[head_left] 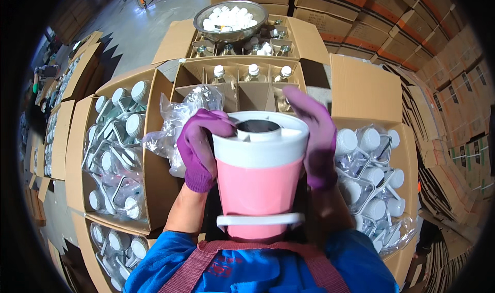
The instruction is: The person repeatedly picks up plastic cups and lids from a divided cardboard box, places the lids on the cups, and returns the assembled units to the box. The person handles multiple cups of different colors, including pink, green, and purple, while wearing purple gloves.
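Note:
A pink jug (259, 184) with a pale grey-white collar is upright close to my chest. Its round mouth is dark inside, and a pale handle or band crosses low on its near side. My left hand (201, 138), in a purple glove, curls its fingers over the jug's left rim. Along the right side of the jug lies my right hand (317, 138), gloved the same way, fingers stretched out past the rim and slightly blurred. A crumpled clear plastic bag (175, 125) is beside my left hand.
Ahead, a divided carton (268, 62) holds bottles with white caps (253, 72). Behind it, a metal bowl (230, 34) of small white pieces rests on another carton. Cartons of white-topped, handled items (135, 124) flank me on both sides. Stacked boxes (356, 14) stand at far right.

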A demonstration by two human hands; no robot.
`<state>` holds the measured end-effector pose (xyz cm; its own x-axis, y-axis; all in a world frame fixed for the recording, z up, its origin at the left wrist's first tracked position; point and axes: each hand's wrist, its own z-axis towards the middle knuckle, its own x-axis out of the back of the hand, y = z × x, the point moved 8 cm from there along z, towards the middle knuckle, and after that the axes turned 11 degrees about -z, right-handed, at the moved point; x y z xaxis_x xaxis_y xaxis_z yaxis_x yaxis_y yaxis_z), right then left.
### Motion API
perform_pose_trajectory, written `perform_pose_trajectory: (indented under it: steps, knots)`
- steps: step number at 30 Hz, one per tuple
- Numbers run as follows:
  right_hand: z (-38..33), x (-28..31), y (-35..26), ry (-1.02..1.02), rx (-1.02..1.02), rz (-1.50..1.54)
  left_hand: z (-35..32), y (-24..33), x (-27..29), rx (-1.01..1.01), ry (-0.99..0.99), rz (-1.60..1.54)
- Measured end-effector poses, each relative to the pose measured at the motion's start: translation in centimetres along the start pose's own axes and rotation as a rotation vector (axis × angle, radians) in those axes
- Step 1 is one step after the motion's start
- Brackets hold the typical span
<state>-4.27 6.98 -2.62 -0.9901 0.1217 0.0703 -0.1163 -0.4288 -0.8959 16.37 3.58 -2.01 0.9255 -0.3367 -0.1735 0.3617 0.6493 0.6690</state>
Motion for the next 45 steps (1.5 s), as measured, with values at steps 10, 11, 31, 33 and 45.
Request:
perform_pose_trajectory:
  steps: [10,11,31,33,45]
  knots:
    - [1.5,-1.7,0.0,-0.007,-0.311,0.122,2.1,0.4,-0.7,0.246,-0.140,0.020]
    - [1.1,-2.0,1.5,-0.010,-0.469,0.298,2.0,1.6,-1.4,0.093,-0.351,0.037]
    - [-1.0,0.1,-1.8,-0.236,-0.378,-0.171,1.8,5.7,-3.3,-0.155,-0.456,0.052]
    - [-0.5,1.8,-5.1,-0.526,-0.037,-0.561,1.0,7.8,-5.2,-0.264,-0.434,-0.026]
    - [-4.4,4.1,-12.6,-0.919,-0.052,-1.106,-4.2,10.4,-11.6,-0.422,-0.503,-0.075]
